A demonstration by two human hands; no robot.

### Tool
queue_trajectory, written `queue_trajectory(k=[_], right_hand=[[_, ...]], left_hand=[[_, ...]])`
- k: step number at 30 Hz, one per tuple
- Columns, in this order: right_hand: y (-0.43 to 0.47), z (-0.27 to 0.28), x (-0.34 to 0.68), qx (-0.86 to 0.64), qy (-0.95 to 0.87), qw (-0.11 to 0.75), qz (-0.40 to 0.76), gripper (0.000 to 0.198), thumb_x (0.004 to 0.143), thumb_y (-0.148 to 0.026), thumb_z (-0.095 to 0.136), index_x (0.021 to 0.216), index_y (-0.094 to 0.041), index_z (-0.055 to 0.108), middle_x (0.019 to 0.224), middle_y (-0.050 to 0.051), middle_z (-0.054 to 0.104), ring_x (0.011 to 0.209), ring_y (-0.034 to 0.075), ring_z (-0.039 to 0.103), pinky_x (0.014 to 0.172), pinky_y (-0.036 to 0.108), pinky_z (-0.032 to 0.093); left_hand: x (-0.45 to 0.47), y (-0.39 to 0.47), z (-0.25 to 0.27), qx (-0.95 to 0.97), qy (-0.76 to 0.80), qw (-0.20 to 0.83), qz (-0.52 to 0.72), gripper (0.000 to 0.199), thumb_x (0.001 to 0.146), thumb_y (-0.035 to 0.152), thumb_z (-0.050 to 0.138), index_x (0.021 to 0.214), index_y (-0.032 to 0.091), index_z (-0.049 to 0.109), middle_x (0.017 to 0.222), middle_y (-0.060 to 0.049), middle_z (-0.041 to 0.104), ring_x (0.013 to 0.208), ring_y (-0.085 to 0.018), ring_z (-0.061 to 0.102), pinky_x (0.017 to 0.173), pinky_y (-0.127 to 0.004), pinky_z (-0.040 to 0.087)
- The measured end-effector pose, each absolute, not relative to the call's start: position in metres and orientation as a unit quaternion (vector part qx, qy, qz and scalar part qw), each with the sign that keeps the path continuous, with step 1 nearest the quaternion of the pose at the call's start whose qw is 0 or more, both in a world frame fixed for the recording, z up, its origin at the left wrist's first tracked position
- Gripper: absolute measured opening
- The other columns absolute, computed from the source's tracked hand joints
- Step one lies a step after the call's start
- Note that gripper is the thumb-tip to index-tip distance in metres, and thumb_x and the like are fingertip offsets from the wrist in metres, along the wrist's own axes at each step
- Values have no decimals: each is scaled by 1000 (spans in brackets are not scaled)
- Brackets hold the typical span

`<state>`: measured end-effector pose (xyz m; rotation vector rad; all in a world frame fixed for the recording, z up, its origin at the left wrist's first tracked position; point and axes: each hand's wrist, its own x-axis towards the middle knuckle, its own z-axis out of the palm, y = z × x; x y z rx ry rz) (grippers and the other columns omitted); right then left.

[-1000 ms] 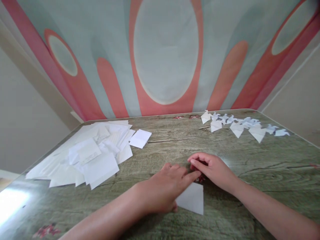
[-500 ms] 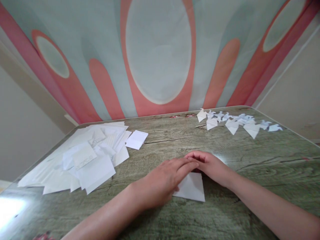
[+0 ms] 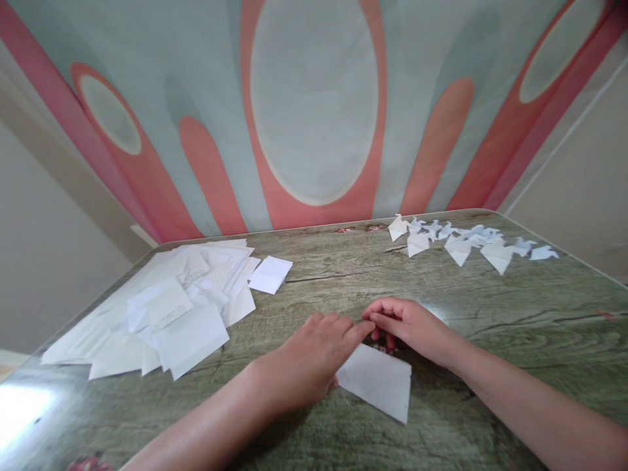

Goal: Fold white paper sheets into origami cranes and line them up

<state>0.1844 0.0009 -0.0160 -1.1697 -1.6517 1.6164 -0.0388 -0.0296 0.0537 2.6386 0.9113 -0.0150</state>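
Observation:
A folded sheet of white paper (image 3: 377, 379) lies tilted on the table in front of me, its right end showing. My left hand (image 3: 318, 353) covers the left end, fingers bent together around it; the exact grip is hidden beneath the palm. Just beyond the paper's far edge is my right hand (image 3: 405, 324), its thumb and index finger pinched together at the left hand's fingertips. The other right fingers curl under. Whether anything is between the right fingertips cannot be seen.
A loose pile of white paper sheets (image 3: 196, 340) spreads over the table's left side, with a small folded white square (image 3: 271, 274) beside it. Several folded white paper birds (image 3: 460, 248) stand at the far right. A patterned cloth (image 3: 314, 98) hangs behind the wood-grain table (image 3: 490, 307).
The folded paper has turned, its right end swinging towards me. My left hand has shifted slightly left, so the two hands overlap less at the fingertips.

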Motion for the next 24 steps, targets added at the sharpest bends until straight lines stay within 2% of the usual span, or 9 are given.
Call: queue_trajectory(k=[5,8,11,13,15,17,20,24], right_hand=[[-1,-14,184,-422,-618,270,606,33,84,-48,60,95,-17,63,72,-1,62,59,10,54,52,22,41],[-2,-12,182,-427,-621,255,606,33,83,-49,61,93,-17,63,70,-1,61,59,10,53,51,22,39],[-3,-12,181,-434,-624,263,594,34,83,-48,61,100,-19,61,74,-1,60,62,11,53,52,23,38],[-2,-13,181,-445,-646,283,552,37,82,-44,64,109,-20,59,75,-2,59,65,12,52,55,24,38],[-1,-14,182,-465,-674,293,493,37,81,-39,65,113,-22,58,72,-3,56,65,13,52,58,25,38],[1,-16,183,-494,-692,289,439,32,82,-34,62,111,-22,60,69,-4,55,64,14,51,58,26,37],[4,-17,184,-526,-700,283,390,25,82,-29,60,105,-22,63,65,-4,55,60,14,52,57,27,37],[3,-22,183,-546,-692,293,371,23,82,-27,57,103,-22,63,68,-4,61,63,14,57,60,27,41]], left_hand=[[-31,-30,56,941,299,155,6,81,77,2,50,146,29,19,141,-8,45,125,-27,44,103,-43,32],[-27,-28,56,947,290,137,17,73,78,0,45,143,25,26,133,-9,51,117,-26,49,100,-42,34],[-27,-19,49,953,279,115,41,51,82,2,42,130,21,44,110,-8,62,103,-23,55,96,-41,36],[-30,-10,42,957,269,96,60,36,84,4,41,115,18,54,96,-7,64,97,-22,57,98,-41,34],[-35,-1,37,958,271,78,61,25,83,5,42,100,17,58,94,-7,65,98,-21,58,104,-44,30],[-39,2,36,957,275,74,47,23,81,6,45,96,18,58,98,-6,66,104,-22,58,109,-49,23],[-44,-6,44,955,287,75,14,33,78,6,49,106,20,57,112,-7,66,122,-26,50,112,-57,12],[-45,-34,53,950,305,63,-35,48,80,14,50,128,17,48,139,-13,50,137,-30,34,115,-58,5]])
